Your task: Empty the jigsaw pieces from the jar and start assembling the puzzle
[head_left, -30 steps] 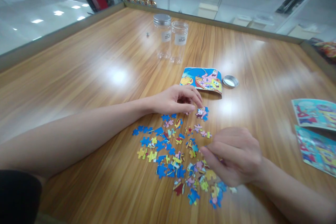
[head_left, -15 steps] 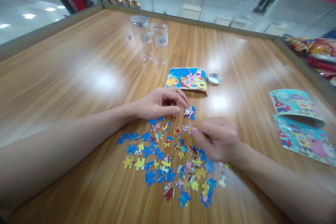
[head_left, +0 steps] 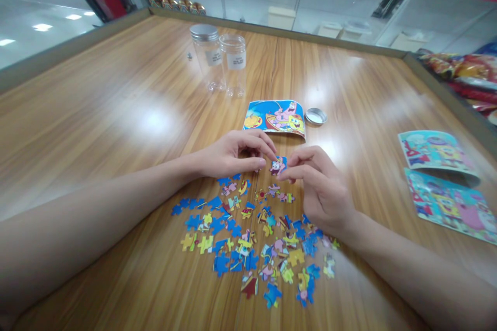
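A small cluster of joined puzzle pieces [head_left: 277, 166], printed with a pink cartoon figure on blue, lies on the wooden table between my hands. My left hand [head_left: 243, 152] rests at its left side; the index fingertip touches the cluster and the thumb stays apart from it. From the right, my right hand [head_left: 320, 181] closes thumb and forefinger on the cluster's right edge. Loose puzzle pieces [head_left: 221, 264], mostly blue, yellow and pink, are spread over the table below both hands. Just beyond my hands is a curled picture card [head_left: 275, 116] with cartoon characters on blue.
Two clear plastic jars, a lidded jar [head_left: 205, 57] and an uncapped jar [head_left: 234, 64], stand farther back. A loose metal lid [head_left: 316, 116] lies right of the card. Two more cartoon cards [head_left: 438, 155] are at the right. Snack packages [head_left: 462, 70] sit past the right table edge.
My right hand has moved up and left from above the loose pieces to the joined cluster, its fingers now at the cluster's right edge. My left hand has barely moved.
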`<state>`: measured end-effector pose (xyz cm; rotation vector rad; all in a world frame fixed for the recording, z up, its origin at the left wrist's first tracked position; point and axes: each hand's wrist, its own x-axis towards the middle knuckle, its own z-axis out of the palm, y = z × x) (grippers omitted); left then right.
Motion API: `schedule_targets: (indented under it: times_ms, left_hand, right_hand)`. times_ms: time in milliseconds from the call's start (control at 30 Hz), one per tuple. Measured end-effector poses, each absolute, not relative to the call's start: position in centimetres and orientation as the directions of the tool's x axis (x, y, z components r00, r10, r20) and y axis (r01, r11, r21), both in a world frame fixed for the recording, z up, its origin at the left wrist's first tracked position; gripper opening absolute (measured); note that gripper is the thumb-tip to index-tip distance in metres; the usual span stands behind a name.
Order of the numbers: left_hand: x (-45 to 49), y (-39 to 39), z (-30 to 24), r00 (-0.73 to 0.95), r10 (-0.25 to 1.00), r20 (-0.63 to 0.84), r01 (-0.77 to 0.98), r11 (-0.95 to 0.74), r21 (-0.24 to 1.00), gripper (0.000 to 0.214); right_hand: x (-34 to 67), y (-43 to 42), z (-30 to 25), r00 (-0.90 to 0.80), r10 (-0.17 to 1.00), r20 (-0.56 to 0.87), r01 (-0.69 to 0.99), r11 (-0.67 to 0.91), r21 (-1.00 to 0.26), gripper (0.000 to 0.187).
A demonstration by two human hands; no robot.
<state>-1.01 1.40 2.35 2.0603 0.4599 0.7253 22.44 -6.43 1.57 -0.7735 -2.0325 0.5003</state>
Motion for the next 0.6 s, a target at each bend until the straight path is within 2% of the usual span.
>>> schedule_targets:
  times_ms: [100, 333, 533, 600]
  left_hand:
    - [-1.0, 1.4, 2.4, 0.764, 0.558, 0.324, 0.044, -0.545, 0.837, 0.019]
    - [-1.0, 1.5, 2.3, 0.766, 0.551, 0.332, 0.033, -0.548, 0.836, 0.019]
    - [-1.1, 1.5, 2.2, 0.760, 0.555, 0.338, 0.040, -0.559, 0.828, 0.019]
    - [-1.1, 1.4, 2.2, 0.759, 0.556, 0.338, 0.038, -0.557, 0.830, 0.018]
  right_hand:
    - [22.4, -6.6, 1.3, -0.429, 0.679, 0.595, 0.299, 0.729, -0.616, 0.033]
    - [21.9, -6.9, 1.1, -0.383, 0.738, 0.555, 0.152, 0.643, -0.751, 0.026]
    - [22.1, -6.8, 2.2, -0.363, 0.691, 0.625, 0.196, 0.713, -0.673, 0.025]
    - [22.6, -6.8, 2.4, -0.332, 0.720, 0.610, 0.237, 0.689, -0.685, 0.029]
